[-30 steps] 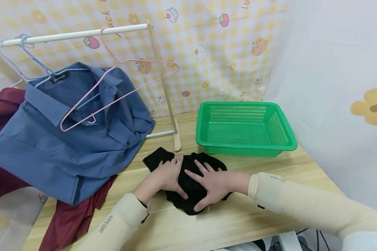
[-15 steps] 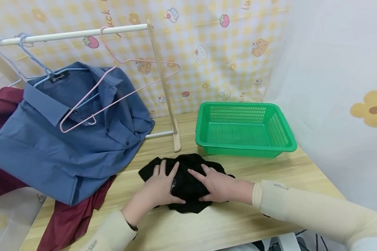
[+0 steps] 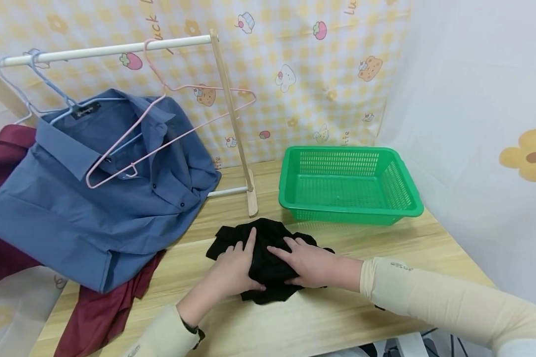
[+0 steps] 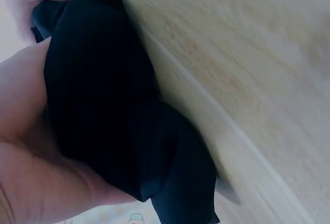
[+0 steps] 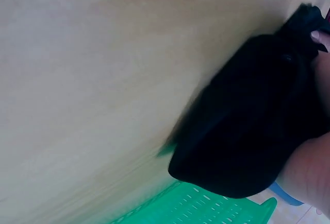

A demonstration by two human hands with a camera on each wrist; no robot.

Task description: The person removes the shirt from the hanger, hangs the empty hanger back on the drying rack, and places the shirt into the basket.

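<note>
A bunched-up black garment [image 3: 271,265] lies on the wooden table in front of the green basket; its kind is hidden by the folds. My left hand [image 3: 233,270] grips its left side, index finger stretched along the top and thumb at the near edge. From the right, my right hand [image 3: 313,264] holds the other side, fingers bent over the cloth and thumb below. In the left wrist view the black cloth [image 4: 103,95] bulges out of the palm. The right wrist view shows the rounded bundle [image 5: 242,126] against the hand.
A green plastic basket [image 3: 349,215] stands at the back right. On the left, a clothes rack [image 3: 230,99] carries a blue shirt [image 3: 94,213], a maroon garment [image 3: 100,317] and a bare pink hanger [image 3: 116,144]. The table [image 3: 250,337] ends at a near edge.
Both hands have drawn the black garment into a tighter bundle. Its left end has shifted right with the left hand over the last half second, and the spread fingers have come closer together.
</note>
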